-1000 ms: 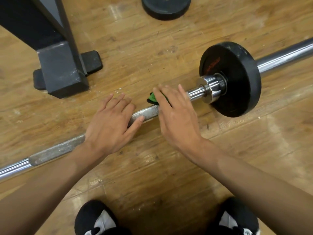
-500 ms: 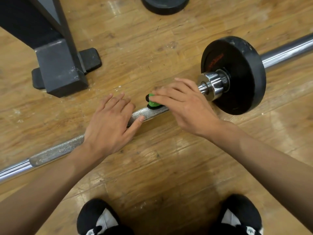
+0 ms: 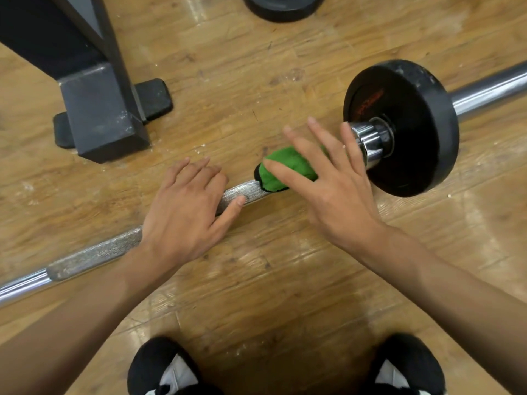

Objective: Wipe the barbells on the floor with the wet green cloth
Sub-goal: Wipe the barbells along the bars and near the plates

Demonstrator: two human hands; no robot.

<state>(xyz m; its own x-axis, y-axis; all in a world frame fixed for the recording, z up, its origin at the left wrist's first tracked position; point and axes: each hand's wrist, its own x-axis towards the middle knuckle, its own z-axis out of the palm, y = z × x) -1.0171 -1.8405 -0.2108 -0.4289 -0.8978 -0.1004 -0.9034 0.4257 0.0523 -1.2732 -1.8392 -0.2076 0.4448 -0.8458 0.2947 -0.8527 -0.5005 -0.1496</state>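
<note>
Green cloth (image 3: 281, 169) beneath right hand (image 3: 333, 189)

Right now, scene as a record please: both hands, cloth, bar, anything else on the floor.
left hand: flat on the bar, fingers straight
right hand: fingers spread over the cloth; contact unclear
cloth: green, draped on the bar between left hand and plate
bar: on the wood floor, black plate at right
other: rack foot upper left, second plate at top, shoes at bottom
</note>
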